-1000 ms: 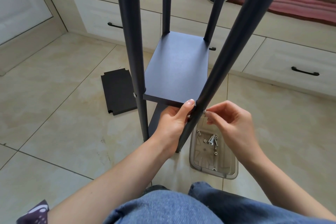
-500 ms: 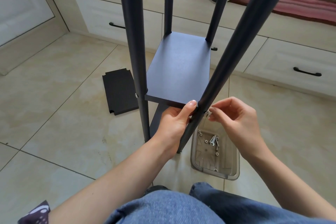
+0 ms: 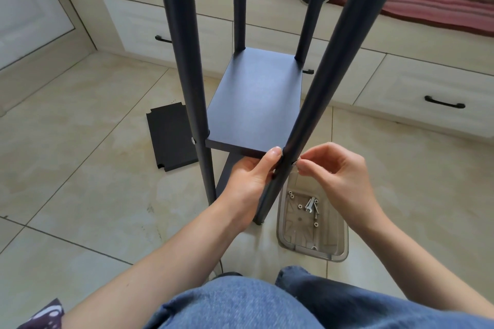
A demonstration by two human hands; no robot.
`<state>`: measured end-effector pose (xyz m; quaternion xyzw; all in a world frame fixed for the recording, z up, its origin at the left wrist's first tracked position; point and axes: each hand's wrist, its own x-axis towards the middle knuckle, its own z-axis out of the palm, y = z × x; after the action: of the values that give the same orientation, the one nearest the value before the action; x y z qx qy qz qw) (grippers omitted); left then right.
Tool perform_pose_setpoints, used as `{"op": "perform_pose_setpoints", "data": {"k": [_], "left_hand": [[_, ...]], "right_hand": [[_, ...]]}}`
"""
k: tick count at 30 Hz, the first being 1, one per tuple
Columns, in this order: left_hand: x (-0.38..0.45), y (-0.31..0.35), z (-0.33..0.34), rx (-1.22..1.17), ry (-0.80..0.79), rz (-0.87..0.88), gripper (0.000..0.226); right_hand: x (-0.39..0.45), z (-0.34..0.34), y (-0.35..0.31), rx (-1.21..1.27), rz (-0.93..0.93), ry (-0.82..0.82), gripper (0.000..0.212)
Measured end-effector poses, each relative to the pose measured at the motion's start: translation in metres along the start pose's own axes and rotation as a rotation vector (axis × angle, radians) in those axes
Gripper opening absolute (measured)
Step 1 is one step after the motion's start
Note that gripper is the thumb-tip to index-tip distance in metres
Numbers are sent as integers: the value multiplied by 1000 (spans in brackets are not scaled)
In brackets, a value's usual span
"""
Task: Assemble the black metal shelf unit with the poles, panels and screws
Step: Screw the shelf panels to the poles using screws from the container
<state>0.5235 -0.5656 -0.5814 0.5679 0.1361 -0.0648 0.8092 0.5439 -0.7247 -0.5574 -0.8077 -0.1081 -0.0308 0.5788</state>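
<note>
Shelf unit (image 3: 254, 104) stands on tile floor w/ one panel fitted btwn four poles. Left hand (image 3: 250, 177) grips panel's near edge, thumb on top; right hand (image 3: 338, 175) pinches a screw (image 3: 296, 162) at near-right pole (image 3: 315, 104). Spare panel (image 3: 171, 139) lies flat beside it.

Left hand (image 3: 247, 177) sat palm-up with fingers curled under and thumb pressed on top, forearm running in from lower left. Right hand (image 3: 338, 175) was raised just beside it, thumb and forefinger pinched together at the tips, other fingers loosely curled above, forearm coming in from lower right. Both wrists were bare, and the hands were close together but apart.
</note>
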Motion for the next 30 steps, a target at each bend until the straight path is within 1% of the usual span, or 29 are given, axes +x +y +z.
{"op": "perform_pose_setpoints", "data": {"k": [3,5,7,9,11,13,15,17,19,21,22,23,24,26,28,30], "left_hand": [[-2,1,1,1,12,0,32],[-4,1,3,19,52,-8,31],[-6,1,5,80,172,-12,34],[-9,4,6,195,340,-21,48],[-12,8,6,348,455,-10,60],[-16,11,7,465,495,39,54],[-22,13,9,596,482,111,53],[-27,12,8,752,452,278,52],[-28,14,5,907,418,589,41],[-23,17,0,1064,367,913,24],[-18,18,-3,1133,318,1011,20],[-12,20,-6,1193,255,1048,25],[-7,21,-9,1245,182,1030,32],[0,24,-14,1308,80,931,43],[5,27,-18,1335,48,855,49],[7,29,-18,1347,38,823,54]], "right_hand": [[-3,2,4,3,7,1,6],[-4,3,5,9,17,-1,5],[-6,2,5,1,20,-8,4],[-6,2,4,-16,21,-14,4],[-7,3,3,-18,27,-15,4],[-7,3,3,-30,23,-21,5],[-7,4,2,-45,22,-27,6],[-6,3,1,-55,26,-29,8],[-4,2,0,-72,24,-32,10],[-3,1,-1,-99,15,-39,12],[-2,1,-1,-113,12,-44,13],[-1,0,-1,-126,11,-48,14],[0,-2,-1,-137,15,-50,14],[3,-5,0,-142,29,-49,11],[5,-6,0,-138,32,-59,8],[6,-6,0,-110,29,-84,5]]}}
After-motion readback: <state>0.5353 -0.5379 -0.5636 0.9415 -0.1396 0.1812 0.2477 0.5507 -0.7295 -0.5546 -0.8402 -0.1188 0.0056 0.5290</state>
